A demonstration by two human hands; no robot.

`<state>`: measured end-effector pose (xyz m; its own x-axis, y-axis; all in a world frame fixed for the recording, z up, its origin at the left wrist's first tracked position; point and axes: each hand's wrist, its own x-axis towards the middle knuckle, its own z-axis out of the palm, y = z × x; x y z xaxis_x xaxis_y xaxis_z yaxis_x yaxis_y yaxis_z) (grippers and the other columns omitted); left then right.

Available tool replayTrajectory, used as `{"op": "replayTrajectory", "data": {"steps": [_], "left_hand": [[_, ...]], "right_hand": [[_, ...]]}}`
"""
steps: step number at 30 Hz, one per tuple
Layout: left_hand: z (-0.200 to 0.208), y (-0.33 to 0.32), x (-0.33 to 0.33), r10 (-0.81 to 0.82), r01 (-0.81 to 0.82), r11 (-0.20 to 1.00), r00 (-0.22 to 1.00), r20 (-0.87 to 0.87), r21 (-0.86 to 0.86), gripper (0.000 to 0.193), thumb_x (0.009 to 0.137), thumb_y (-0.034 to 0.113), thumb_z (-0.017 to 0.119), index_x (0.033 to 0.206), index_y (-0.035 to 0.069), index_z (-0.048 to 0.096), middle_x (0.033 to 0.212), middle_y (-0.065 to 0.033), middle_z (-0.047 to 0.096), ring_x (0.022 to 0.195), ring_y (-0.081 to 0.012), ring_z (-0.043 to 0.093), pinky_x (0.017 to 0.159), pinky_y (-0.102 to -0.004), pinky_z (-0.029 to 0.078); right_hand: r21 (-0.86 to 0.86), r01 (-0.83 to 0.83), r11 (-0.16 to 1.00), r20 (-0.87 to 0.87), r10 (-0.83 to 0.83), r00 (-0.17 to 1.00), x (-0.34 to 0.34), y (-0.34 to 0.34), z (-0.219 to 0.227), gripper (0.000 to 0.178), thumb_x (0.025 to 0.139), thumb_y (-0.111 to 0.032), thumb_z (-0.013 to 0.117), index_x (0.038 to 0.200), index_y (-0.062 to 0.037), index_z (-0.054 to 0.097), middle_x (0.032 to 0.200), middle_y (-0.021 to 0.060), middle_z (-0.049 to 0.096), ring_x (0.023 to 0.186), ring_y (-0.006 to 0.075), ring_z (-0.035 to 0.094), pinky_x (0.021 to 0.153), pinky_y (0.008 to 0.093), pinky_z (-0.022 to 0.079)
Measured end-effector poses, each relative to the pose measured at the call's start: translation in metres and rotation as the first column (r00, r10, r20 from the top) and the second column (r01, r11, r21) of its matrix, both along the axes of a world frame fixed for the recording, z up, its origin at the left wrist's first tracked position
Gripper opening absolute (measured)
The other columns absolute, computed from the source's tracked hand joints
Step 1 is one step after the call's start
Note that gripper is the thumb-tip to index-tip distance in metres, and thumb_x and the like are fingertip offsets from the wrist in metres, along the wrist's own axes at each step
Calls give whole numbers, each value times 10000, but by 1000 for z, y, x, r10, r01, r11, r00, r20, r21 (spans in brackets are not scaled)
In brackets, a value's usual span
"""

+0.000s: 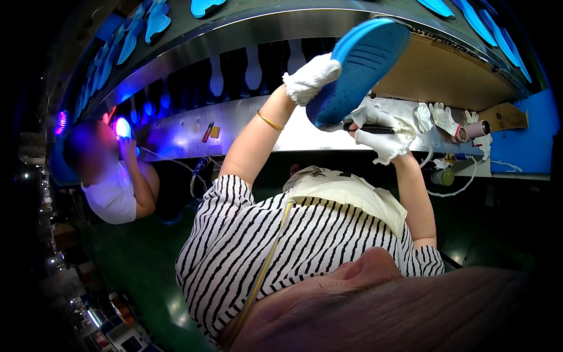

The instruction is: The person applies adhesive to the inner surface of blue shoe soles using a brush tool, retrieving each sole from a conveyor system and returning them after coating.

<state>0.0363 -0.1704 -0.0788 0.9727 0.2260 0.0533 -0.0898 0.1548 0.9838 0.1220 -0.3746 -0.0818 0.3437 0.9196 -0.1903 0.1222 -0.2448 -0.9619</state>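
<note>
A blue shoe sole [370,61] with dark ridges across its upper end is held up in front of me, tilted to the right. My left hand [314,77], in a white glove, is closed on its left edge. Just below the sole's lower end is my right hand [388,126], also gloved, with bare fingertips showing. Its fingers are wrapped round a slim black-handled tool [376,129] that points left toward the sole. The tool's tip is too small to make out, and I cannot tell whether it touches the sole.
Several blue soles [157,22] lie on the belt [264,12] beyond the bench. A red-handled tool [207,132] and a yellow block [215,132] rest on the metal bench. White gloves [444,119] and a roll [478,129] are at right. A co-worker [114,176] sits left.
</note>
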Motion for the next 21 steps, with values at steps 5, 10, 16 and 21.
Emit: {"op": "replayTrajectory", "data": {"steps": [5,10,16,21], "left_hand": [[2,0,7,-16,25,998,988,-154,61,770,770,638,625,1220,23,513,1047,-147,620,895,-210,634,797,-339,541],[12,-2,19,-6,10,1000,948,-319,11,734,833,636,545,1249,31,531,1064,-150,626,899,-187,634,784,-325,542],[4,0,22,6,12,999,937,-350,50,657,867,586,540,1261,60,545,1082,-127,626,911,-164,622,818,-309,516],[-1,8,20,-13,43,997,928,-372,71,700,860,606,532,1296,58,519,1121,-144,611,958,-177,612,842,-320,510]], "right_hand": [[170,-67,983,-128,89,988,13,-1,-1,141,733,-62,670,867,-32,640,883,54,632,782,114,604,697,247,507],[151,-70,986,208,37,977,-4,8,4,122,707,0,649,815,-31,600,854,48,625,810,128,601,748,271,496],[279,-116,953,122,84,989,9,9,16,103,700,-16,630,797,-34,599,831,41,604,784,120,576,712,260,482],[256,-226,940,225,169,960,17,9,9,124,707,-9,647,819,-37,603,865,38,599,791,111,590,731,265,494]]}}
